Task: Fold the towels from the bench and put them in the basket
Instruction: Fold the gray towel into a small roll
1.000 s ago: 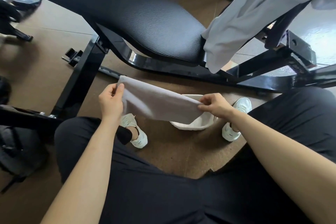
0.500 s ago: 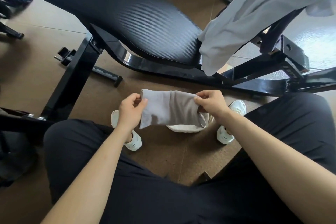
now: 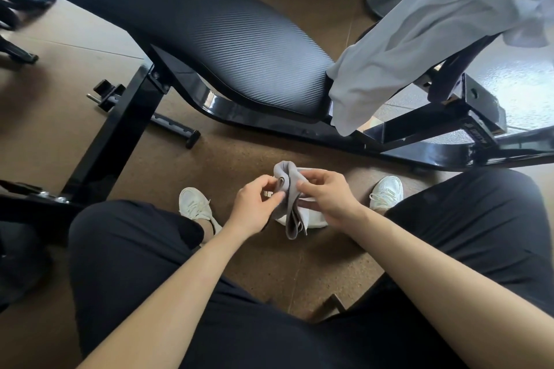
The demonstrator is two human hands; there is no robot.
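Pinching the grey towel [image 3: 289, 204] from both sides, the person holds it directly above the white basket [image 3: 314, 220], which sits on the floor between the two white shoes. The left hand [image 3: 254, 208] has thumb and fingers nipped together on the towel's near left edge; the right hand [image 3: 328, 199] is curled over the opposite side, fingertips pressed into the cloth. Both are closed on it, neither clenched hard. The towel is doubled up narrow, a rounded fold on top and the loose ends hanging down toward the basket, and that looks like the reason for holding it so close over the rim: the bundle can go straight down without opening out. Most of the basket is hidden behind the towel and the hands, so what is already inside cannot be told. Beyond the basket runs the black bench [image 3: 239, 48], its padded seat bare on this side. Further along it, up and to the right of the basket, a pale cloth [image 3: 419, 39] hangs draped over the frame, unfolded. My read: this towel is nearly finished, one drop away from the basket, and that draped piece is probably next.
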